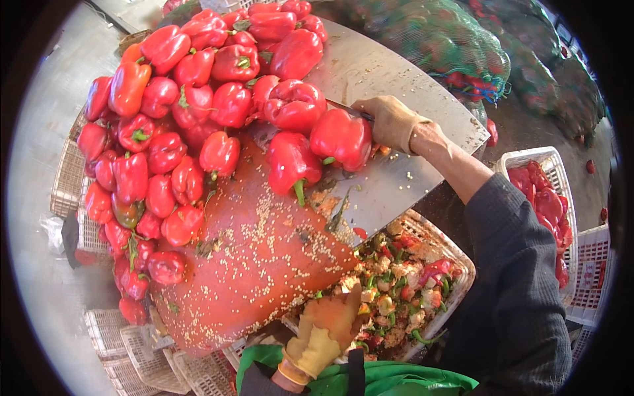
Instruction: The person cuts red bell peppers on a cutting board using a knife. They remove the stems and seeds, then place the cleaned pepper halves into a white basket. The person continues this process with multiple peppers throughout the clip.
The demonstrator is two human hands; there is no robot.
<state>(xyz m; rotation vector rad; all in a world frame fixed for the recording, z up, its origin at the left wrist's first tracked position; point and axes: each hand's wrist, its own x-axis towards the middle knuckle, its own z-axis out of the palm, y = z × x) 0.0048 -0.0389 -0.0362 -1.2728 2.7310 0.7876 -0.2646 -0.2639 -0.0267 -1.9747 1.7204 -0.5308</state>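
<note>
My right hand (389, 121), in a tan glove, grips a knife (346, 109) at the right side of the metal tabletop (386, 59). The blade points left, partly hidden among red bell peppers (342, 138). My left hand (329, 321), in a stained yellowish glove, hangs low at the edge of a crate (463, 282) of pepper cores and stems (391, 287); whether it holds anything is unclear. A large heap of red bell peppers (193, 104) covers the upper left of the table. Loose seeds lie scattered over a red-orange surface (237, 257) in front of me.
Green mesh sacks (436, 39) of peppers lie at the upper right. A white crate (564, 183) of red pepper pieces (545, 203) stands at the right, beside another crate (589, 277). Empty-looking plastic crates (148, 356) are stacked at the lower left. The table's corner (483, 138) juts out past my right forearm.
</note>
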